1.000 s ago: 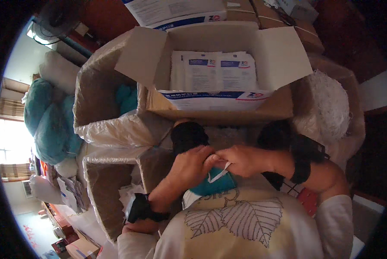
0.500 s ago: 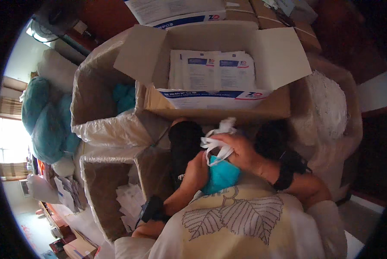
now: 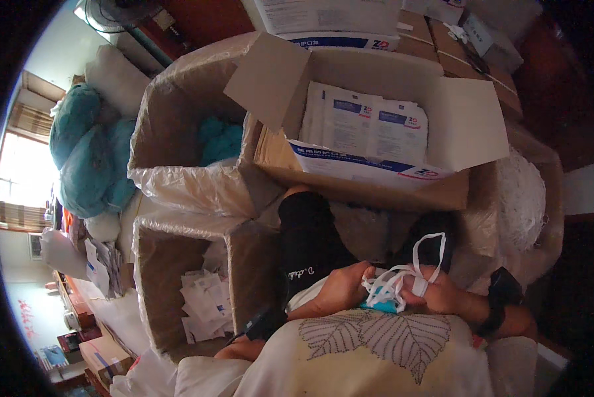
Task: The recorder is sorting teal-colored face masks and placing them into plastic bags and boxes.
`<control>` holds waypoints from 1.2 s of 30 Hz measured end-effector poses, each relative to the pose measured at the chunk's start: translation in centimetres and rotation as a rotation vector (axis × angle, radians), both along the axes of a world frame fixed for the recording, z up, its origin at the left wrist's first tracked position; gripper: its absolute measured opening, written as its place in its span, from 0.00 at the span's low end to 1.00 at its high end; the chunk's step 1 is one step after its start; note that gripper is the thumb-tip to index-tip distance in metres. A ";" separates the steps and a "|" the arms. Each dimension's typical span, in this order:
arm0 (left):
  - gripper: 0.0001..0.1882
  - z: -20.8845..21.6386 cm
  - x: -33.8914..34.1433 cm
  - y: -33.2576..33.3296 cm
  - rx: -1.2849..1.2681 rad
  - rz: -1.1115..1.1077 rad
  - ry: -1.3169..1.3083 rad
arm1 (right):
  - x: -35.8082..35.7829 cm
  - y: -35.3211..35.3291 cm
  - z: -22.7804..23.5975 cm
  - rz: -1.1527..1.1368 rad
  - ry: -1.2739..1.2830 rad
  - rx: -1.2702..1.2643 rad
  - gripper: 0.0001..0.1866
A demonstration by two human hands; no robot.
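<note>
A teal face mask (image 3: 383, 306) with white straps (image 3: 414, 261) is in front of my lap, close to my shirt. My left hand (image 3: 340, 288) is closed, with its fingers gripping the mask at the left edge of the strap bunch. My right hand (image 3: 437, 292) is also closed, pinching the white straps on the right side, and one strap loop stands up above it. Most of the mask body is hidden behind the straps and the hands.
Ahead stands an open carton (image 3: 369, 173) with flat white packets (image 3: 369, 129). A plastic-lined box (image 3: 191, 182) on the left holds teal pieces (image 3: 219, 140); a nearer box (image 3: 144, 291) holds paper packets (image 3: 205, 298). White straps (image 3: 522, 195) fill a bag on the right.
Both hands have moved right and lower with the mask, drawing it in toward my shirt. Less teal shows now, and a strap loop has risen above my right hand. The view has shifted.
</note>
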State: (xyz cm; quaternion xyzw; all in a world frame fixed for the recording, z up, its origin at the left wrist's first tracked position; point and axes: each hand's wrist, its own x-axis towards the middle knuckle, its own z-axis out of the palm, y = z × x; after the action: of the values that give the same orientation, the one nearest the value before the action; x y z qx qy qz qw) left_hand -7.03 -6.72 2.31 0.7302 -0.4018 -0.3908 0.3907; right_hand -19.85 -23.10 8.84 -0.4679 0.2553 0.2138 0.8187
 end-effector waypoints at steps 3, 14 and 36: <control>0.11 -3.0 1.1 3.0 0.166 0.223 0.159 | -1.0 -1.1 0.5 0.106 -0.044 -0.099 0.13; 0.22 -10.9 5.6 3.4 -0.114 0.859 0.922 | -6.8 -10.4 -0.2 -0.637 -0.100 -0.298 0.11; 0.18 -4.5 49.3 15.2 0.350 1.019 -0.776 | -6.3 -18.5 3.1 -0.522 0.066 -1.087 0.16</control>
State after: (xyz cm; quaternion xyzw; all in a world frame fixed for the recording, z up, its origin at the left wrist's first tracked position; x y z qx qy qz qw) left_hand 42.27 8.44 -2.19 0.9693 -0.0486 0.0748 0.2291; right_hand -26.10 -41.57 11.99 -0.7341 0.4597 -0.1409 0.4795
